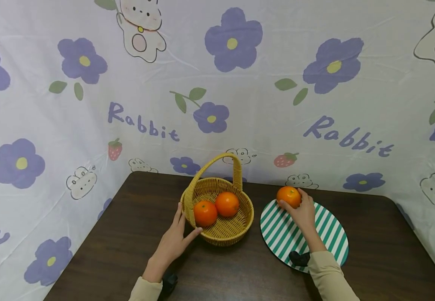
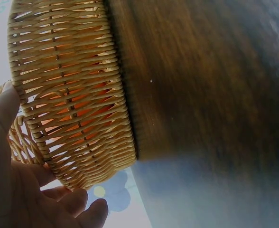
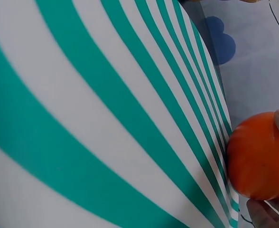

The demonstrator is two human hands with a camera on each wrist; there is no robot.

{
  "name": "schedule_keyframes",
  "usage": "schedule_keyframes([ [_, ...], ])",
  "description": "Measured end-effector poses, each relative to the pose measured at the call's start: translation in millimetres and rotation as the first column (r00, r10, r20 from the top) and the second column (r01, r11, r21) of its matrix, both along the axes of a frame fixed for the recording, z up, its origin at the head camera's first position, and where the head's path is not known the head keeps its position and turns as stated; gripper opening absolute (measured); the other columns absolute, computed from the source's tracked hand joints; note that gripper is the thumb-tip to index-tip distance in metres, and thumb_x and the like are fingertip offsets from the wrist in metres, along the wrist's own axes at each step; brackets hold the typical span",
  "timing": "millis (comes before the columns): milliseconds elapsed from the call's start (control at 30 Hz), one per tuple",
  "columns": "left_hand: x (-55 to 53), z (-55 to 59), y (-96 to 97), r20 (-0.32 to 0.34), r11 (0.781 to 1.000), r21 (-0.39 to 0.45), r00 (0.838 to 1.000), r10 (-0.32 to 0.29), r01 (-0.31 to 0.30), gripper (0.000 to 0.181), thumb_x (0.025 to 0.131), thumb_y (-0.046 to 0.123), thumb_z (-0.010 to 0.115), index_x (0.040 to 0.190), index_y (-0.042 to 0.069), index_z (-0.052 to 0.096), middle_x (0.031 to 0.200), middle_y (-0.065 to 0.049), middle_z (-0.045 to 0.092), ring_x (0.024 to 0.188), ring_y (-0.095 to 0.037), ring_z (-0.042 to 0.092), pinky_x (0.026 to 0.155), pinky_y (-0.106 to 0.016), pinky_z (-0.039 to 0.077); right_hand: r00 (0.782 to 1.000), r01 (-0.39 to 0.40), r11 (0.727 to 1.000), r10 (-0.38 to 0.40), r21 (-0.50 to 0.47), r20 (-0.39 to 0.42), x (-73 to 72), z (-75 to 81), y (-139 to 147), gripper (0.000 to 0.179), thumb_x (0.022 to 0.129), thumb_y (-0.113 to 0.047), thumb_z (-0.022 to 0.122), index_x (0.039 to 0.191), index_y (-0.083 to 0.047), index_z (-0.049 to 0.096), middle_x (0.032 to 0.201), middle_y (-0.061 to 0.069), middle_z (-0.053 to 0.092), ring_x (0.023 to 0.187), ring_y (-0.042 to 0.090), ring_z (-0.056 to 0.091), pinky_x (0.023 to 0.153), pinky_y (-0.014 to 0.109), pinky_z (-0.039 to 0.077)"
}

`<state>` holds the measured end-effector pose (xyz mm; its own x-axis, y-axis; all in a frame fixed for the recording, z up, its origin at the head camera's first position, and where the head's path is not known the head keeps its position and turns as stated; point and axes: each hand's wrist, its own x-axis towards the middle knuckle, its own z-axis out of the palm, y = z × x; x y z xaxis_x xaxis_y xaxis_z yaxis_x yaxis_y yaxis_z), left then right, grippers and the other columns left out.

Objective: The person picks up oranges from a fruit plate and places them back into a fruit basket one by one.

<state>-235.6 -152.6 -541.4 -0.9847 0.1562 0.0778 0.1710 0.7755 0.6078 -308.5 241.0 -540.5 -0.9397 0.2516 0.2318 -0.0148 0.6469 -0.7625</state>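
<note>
In the head view a yellow wicker basket (image 1: 223, 241) with an arched handle stands at the table's middle. Two oranges (image 1: 227, 204) lie inside it. My left hand (image 1: 172, 244) holds the basket's near-left rim, thumb and fingers on either side of the handle's base; the left wrist view shows the thumb (image 2: 4, 107) over the woven rim. My right hand (image 1: 303, 214) pinches a third orange (image 1: 288, 195) at the far-left edge of a round green-and-white striped mat (image 1: 277, 230). Up close, thumb and fingers grip opposite sides of that orange (image 3: 258, 156).
Everything stands on a dark brown wooden table (image 1: 119, 251). A white cloth (image 1: 262, 113) printed with purple flowers and rabbits hangs behind the table and along its sides. The striped mat lies to the right of the basket, with a narrow gap between them.
</note>
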Motion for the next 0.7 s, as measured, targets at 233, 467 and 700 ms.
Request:
schedule_keyframes([
  [233, -0.3, 0.3, 0.1, -0.006, 1.000, 0.002, 1.000, -0.002, 0.002, 0.091, 0.083, 0.070, 0.043, 0.150, 0.025, 0.002, 0.156, 0.002, -0.009, 0.123, -0.035, 0.047, 0.092, -0.052, 0.043, 1.000, 0.023, 1.000, -0.023, -0.017, 0.000, 1.5, -1.8, 1.6, 0.079, 0.082, -0.036, 0.070, 0.141, 0.000, 0.032, 0.129, 0.028, 0.036, 0.108, 0.040, 0.044, 0.090, 0.055, 0.042],
  [467, -0.6, -0.6, 0.2, -0.005, 1.000, 0.002, 1.000, -0.001, 0.001, 0.091, 0.082, 0.071, 0.042, 0.150, 0.026, 0.001, 0.155, 0.006, -0.012, 0.123, -0.035, 0.047, 0.092, -0.052, 0.044, 0.999, 0.026, 0.999, -0.027, -0.024, -0.017, 4.0, -0.3, 0.6, 0.079, 0.082, -0.035, 0.070, 0.141, 0.001, 0.032, 0.130, 0.028, 0.036, 0.107, 0.040, 0.044, 0.089, 0.054, 0.042],
  [700, -0.5, -0.4, 0.3, 0.000, 1.000, 0.002, 1.000, -0.003, 0.003, 0.091, 0.082, 0.071, 0.042, 0.150, 0.026, 0.001, 0.155, 0.005, -0.012, 0.123, -0.035, 0.047, 0.092, -0.052, 0.044, 0.999, 0.010, 0.999, -0.012, -0.037, -0.045, 7.2, 7.0, -3.0, 0.080, 0.081, -0.036, 0.071, 0.141, 0.000, 0.033, 0.128, 0.028, 0.037, 0.109, 0.040, 0.044, 0.089, 0.053, 0.044],
])
